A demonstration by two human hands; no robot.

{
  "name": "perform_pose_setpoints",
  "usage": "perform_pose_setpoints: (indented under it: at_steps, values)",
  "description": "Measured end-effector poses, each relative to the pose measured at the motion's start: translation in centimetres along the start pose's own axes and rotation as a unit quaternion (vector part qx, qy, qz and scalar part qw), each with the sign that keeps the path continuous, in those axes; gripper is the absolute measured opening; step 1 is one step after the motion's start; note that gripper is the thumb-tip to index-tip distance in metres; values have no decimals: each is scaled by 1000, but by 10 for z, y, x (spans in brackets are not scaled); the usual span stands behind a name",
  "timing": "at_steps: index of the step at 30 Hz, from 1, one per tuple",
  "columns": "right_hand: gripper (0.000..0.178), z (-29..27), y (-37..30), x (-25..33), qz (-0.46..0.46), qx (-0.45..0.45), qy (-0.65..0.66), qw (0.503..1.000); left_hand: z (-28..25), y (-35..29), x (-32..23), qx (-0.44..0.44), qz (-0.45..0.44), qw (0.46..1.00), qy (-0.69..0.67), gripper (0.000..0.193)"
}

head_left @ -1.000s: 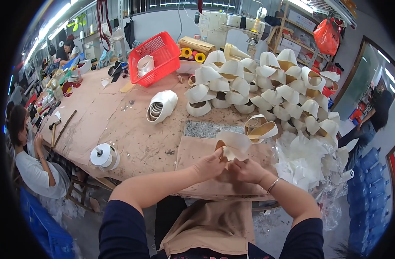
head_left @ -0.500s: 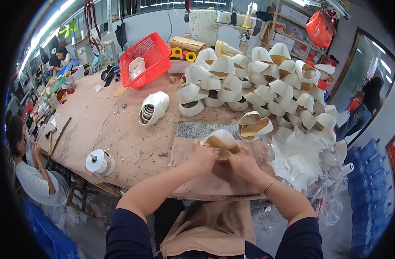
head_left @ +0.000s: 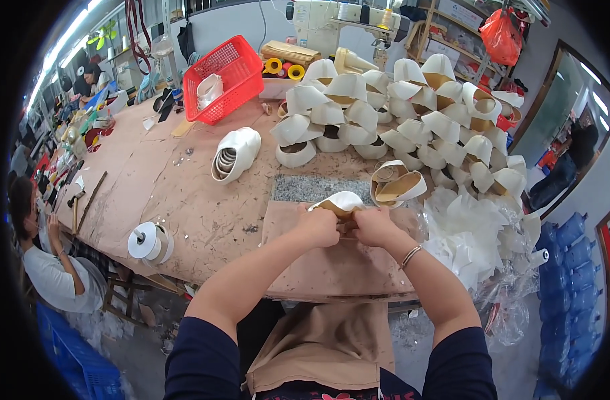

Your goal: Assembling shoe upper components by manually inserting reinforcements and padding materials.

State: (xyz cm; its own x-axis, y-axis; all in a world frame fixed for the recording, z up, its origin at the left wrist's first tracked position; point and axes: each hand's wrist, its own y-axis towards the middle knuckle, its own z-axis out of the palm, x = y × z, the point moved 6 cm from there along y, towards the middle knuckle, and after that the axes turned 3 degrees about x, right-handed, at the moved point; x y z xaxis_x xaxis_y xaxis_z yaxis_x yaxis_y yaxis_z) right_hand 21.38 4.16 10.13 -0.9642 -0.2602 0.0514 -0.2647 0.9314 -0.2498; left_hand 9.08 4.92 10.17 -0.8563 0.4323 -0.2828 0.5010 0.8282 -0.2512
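A white shoe upper (head_left: pixel 342 201) with a tan lining is between my two hands above the near middle of the worktable. My left hand (head_left: pixel 318 227) is closed on its left edge. On the opposite edge my right hand (head_left: pixel 374 228) is closed too, with both hands' fingers nearly meeting; the fingertips are partly hidden. Just beyond my right hand lies another white upper (head_left: pixel 398 185), its tan inside showing. A grey speckled stone slab (head_left: pixel 318 189) is set behind the piece I hold. Farther left rests a white stack of nested uppers (head_left: pixel 236 155).
Many white uppers (head_left: pixel 345 90) are heaped at the back right. A red basket (head_left: pixel 225 80) stands at the back left. White sheets (head_left: pixel 458 230) in clear plastic lie to the right. A white spool (head_left: pixel 150 243) sits at the near left edge. Another person (head_left: pixel 55 260) sits at left.
Both hands have moved slightly away from me and lower on the piece, their fists drawing closer together. The upper now shows less of its tan inside. My view has shifted a little.
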Motion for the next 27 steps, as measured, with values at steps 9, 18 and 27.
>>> perform_pose_setpoints:
  at_steps: [9,18,27]
  values:
    - [10,-18,-10,18,46,-49,-42,997,-26,-6,-22,12,-8,999,33,22]
    - [41,0,-59,26,51,-169,17,984,-6,-13,-50,67,34,995,72,25]
    - [40,24,-129,38,-102,-418,135,892,11,-5,-48,90,33,993,71,29]
